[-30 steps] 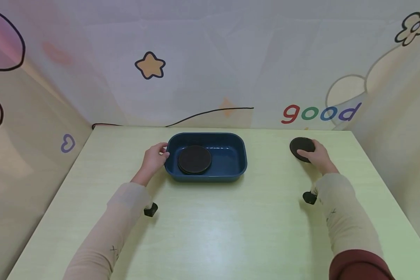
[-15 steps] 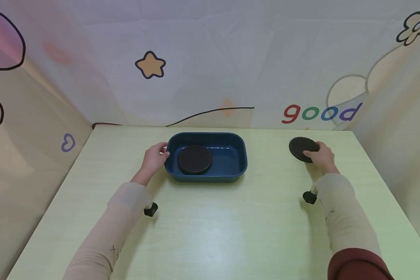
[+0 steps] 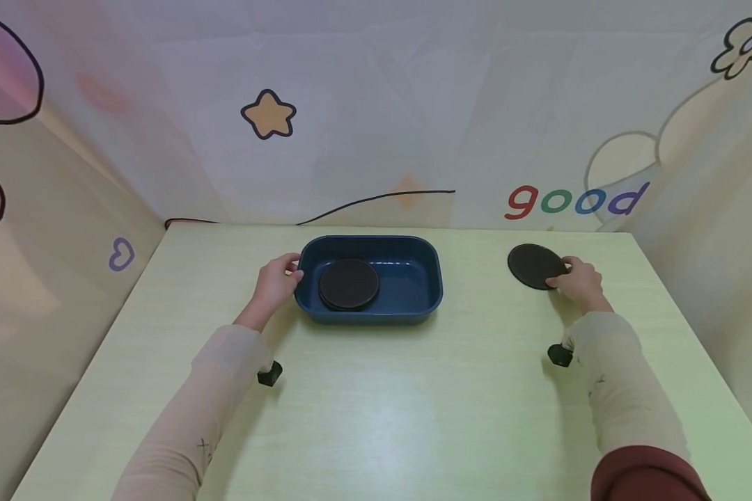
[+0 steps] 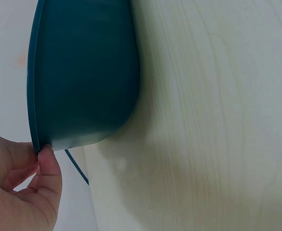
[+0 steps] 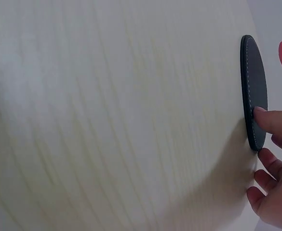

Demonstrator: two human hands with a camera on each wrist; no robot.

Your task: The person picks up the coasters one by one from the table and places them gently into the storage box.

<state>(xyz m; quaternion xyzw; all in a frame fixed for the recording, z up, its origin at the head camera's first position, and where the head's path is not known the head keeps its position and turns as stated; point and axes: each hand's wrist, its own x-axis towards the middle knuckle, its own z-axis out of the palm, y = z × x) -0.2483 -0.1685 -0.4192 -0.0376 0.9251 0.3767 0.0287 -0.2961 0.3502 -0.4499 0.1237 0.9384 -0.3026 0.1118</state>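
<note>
A dark blue rectangular basin stands on the table, and a round black coaster lies in its left part, seemingly on another. My left hand pinches the basin's left rim; the left wrist view shows thumb and finger at the rim corner. Off to the right, my right hand pinches the right edge of a round black coaster. In the right wrist view that coaster shows light stitching along its border, with the thumb on its upper face and the other fingers at its lower edge.
The pale wood-grain table ends in a back edge behind the basin. A light printed cloth hangs at the back and both sides. Small black devices are strapped at both wrists.
My right hand has slid its grip from over the coaster to its right edge, and the coaster has shifted slightly left. My left hand and the basin stay put.
</note>
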